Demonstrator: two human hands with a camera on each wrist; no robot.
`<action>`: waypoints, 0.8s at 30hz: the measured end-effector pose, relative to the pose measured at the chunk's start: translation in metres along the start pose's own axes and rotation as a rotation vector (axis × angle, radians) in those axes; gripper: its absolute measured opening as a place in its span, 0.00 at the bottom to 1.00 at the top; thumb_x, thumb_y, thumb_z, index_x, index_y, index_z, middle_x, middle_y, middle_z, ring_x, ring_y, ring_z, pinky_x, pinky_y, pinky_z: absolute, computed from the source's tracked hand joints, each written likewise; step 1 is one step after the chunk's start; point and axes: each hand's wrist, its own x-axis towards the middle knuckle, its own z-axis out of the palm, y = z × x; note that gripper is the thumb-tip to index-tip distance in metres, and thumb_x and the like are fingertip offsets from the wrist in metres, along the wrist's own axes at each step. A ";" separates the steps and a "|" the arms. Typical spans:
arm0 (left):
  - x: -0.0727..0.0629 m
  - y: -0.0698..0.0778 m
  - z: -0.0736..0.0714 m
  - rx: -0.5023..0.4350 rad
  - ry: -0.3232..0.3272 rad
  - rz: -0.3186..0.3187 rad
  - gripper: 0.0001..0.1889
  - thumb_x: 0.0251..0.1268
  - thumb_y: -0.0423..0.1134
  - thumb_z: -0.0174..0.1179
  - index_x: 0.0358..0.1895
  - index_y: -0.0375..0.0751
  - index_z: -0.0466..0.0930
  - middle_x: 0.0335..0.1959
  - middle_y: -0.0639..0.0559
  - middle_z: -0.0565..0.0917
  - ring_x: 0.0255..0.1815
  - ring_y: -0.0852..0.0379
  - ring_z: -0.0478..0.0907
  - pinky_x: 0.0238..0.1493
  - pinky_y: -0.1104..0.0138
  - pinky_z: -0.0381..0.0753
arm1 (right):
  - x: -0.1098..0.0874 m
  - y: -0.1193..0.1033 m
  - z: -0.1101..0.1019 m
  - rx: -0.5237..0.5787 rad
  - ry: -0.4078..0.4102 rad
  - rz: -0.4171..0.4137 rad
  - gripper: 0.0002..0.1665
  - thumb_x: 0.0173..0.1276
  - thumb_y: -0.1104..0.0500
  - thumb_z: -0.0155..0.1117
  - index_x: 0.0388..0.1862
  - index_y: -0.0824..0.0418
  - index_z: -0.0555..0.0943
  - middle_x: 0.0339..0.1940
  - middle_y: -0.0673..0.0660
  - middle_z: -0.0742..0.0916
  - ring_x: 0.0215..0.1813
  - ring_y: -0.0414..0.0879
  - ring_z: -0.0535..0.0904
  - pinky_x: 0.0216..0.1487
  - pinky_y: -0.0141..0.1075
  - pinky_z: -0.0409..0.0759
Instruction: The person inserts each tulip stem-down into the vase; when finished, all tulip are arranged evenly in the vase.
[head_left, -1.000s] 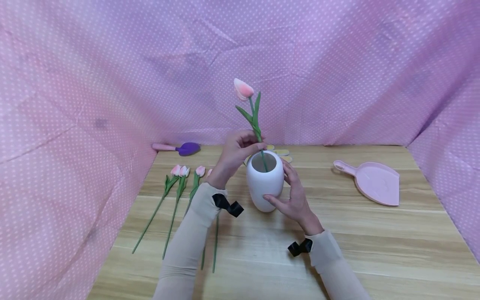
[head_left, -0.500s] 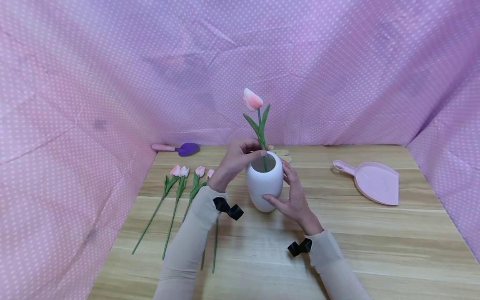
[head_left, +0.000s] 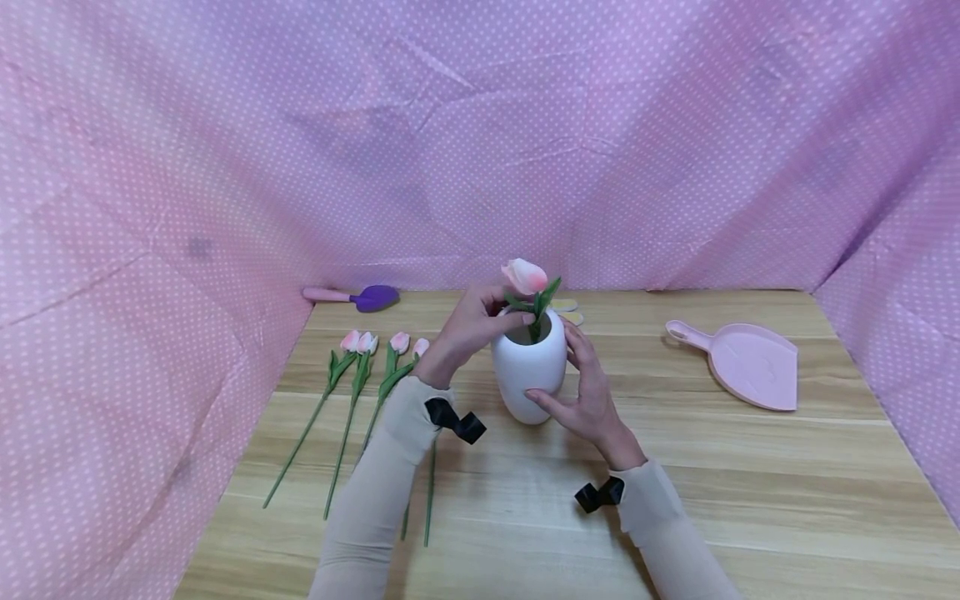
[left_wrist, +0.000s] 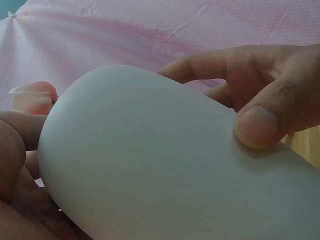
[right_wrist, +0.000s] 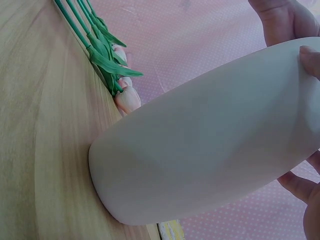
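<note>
Use the table (head_left: 750,492) as a firm base. Mind the left sleeve (head_left: 367,517) over the loose tulips (head_left: 362,379), at the lower left of the head view, to avoid dragging any. Hold the vase (head_left: 528,375) upright, mouth up, at the centre of that frame. Steady it lightly with the right hand (head_left: 588,404), thumb on the front and fingers curved round the right side. Lower gently with the left hand (head_left: 480,321), thumb and fingers apparently pinching the tulip (head_left: 525,276) by its leafy stem at the mouth; cannot tell the exact contact. Guide the tulip straight down, stem inside, bloom above the rim. Probably best to ease the leaves (head_left: 551,292) free of the rim, without creasing.
</note>
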 end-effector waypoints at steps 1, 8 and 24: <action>0.000 0.000 0.000 0.003 -0.001 -0.006 0.14 0.63 0.28 0.65 0.51 0.27 0.83 0.53 0.33 0.85 0.40 0.63 0.74 0.46 0.71 0.74 | 0.000 0.000 0.000 -0.001 0.000 0.001 0.56 0.63 0.35 0.67 0.73 0.72 0.59 0.76 0.67 0.68 0.77 0.45 0.66 0.62 0.62 0.80; -0.001 -0.002 -0.002 -0.071 -0.004 -0.011 0.18 0.60 0.29 0.65 0.54 0.28 0.79 0.52 0.39 0.84 0.46 0.61 0.78 0.52 0.69 0.78 | 0.000 0.000 0.000 0.008 -0.001 0.003 0.56 0.63 0.35 0.67 0.73 0.71 0.59 0.76 0.66 0.68 0.77 0.45 0.66 0.63 0.62 0.79; -0.017 0.010 -0.024 -0.333 0.127 0.176 0.30 0.64 0.22 0.55 0.70 0.26 0.63 0.52 0.62 0.85 0.57 0.60 0.81 0.65 0.65 0.79 | 0.001 0.000 0.000 0.017 0.001 0.007 0.55 0.63 0.36 0.68 0.74 0.69 0.60 0.76 0.67 0.69 0.77 0.46 0.67 0.62 0.61 0.80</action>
